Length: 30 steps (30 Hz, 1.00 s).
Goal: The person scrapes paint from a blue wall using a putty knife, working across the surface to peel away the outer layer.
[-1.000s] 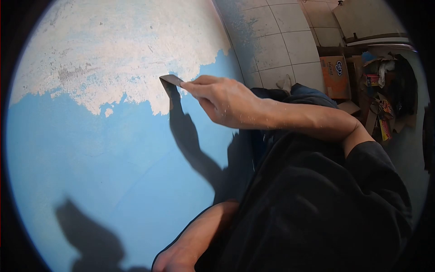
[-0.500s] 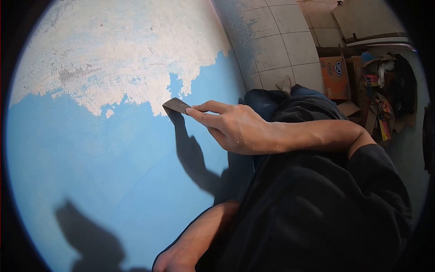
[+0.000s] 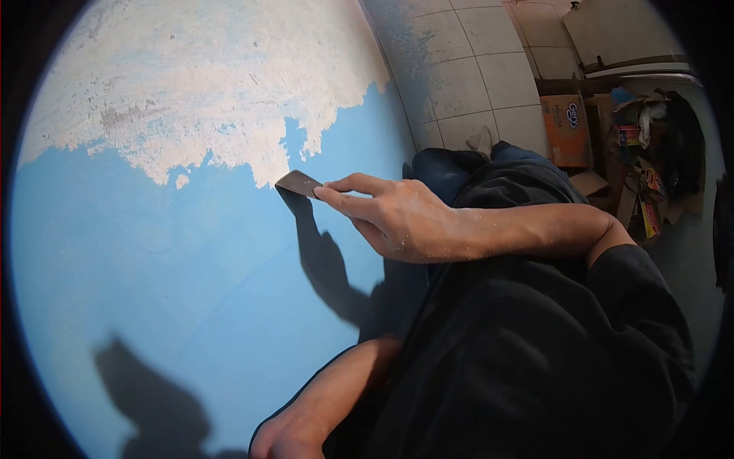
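A flat grey scraper blade [image 3: 299,183] is pinched between the thumb and fingers of my right hand [image 3: 397,214]. Its far corner meets the wall at the ragged lower border of the bare whitish patch [image 3: 214,84], where the blue paint [image 3: 168,252] begins. The shadow of my right hand and the blade falls on the blue paint below. My left hand [image 3: 289,442] is at the bottom edge, close to the wall, cut off by the frame; its fingers are out of sight.
Floor tiles [image 3: 466,76] run along the wall, with a foot [image 3: 480,142] on them beyond my legs. An orange cardboard box [image 3: 566,130] stands at the right beside a heap of cartons and wrappers [image 3: 650,191]. My dark shirt fills the lower right.
The scraper blade in my right hand sits slightly lower against the paint border. My left hand has moved a little to the left.
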### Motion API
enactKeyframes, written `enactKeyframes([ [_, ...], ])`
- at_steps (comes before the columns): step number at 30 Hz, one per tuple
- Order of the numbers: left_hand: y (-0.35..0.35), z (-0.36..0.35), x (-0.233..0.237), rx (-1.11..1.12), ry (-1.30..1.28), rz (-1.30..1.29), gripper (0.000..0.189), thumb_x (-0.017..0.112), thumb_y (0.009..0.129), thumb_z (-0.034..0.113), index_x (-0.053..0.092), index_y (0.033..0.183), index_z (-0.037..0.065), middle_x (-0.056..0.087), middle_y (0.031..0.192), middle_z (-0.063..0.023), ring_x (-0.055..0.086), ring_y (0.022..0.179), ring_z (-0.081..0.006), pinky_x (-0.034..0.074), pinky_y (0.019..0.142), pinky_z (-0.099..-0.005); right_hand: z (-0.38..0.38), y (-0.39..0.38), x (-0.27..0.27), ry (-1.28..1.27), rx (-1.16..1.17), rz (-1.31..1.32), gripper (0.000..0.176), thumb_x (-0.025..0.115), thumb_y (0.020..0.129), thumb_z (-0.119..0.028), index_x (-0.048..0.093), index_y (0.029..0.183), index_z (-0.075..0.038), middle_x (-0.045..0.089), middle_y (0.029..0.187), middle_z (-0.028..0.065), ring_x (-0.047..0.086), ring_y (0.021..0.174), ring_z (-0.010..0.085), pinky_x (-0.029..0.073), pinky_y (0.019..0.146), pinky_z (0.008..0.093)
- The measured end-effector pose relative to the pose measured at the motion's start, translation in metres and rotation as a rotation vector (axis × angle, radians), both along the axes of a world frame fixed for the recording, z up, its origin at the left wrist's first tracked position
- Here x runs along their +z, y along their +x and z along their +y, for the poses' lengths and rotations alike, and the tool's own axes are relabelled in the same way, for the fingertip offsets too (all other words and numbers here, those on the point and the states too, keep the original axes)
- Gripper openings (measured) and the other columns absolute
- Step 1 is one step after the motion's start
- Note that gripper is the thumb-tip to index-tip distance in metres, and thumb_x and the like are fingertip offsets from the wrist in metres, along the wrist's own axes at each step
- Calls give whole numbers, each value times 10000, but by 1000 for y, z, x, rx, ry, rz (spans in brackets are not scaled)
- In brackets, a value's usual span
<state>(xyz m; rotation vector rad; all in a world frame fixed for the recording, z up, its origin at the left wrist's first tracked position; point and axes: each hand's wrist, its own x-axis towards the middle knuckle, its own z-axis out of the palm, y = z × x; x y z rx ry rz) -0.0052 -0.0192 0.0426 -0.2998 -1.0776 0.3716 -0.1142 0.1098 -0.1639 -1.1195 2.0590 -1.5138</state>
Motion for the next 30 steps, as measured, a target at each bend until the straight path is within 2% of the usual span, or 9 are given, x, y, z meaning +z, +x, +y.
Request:
enactKeyframes([
  [8, 3, -5, 1, 13, -84, -45, 361, 340, 1100, 231, 518, 806, 122, 369, 608, 88, 334, 457, -22, 306, 422, -206, 6, 14, -6, -6, 10, 50, 613, 635, 912, 3, 448, 1492, -68, 607, 1319, 148, 735, 726, 286, 613, 531, 330],
  [15, 3, -1, -1, 48, -27, -49, 365, 345, 1101, 234, 518, 798, 127, 366, 604, 88, 340, 460, -23, 308, 424, -206, 5, 19, -7, -25, -12, 45, 620, 642, 913, 0, 447, 1497, -71, 598, 1328, 144, 721, 687, 265, 595, 494, 310],
  [30, 3, -2, -1, -1, -27, -27, 360, 351, 1103, 243, 519, 805, 130, 353, 602, 93, 327, 463, -22, 300, 433, -210, 10, 29, -10, 0, 75, 24, 667, 639, 903, 20, 418, 1525, -74, 564, 1323, 134, 694, 665, 240, 595, 505, 307],
])
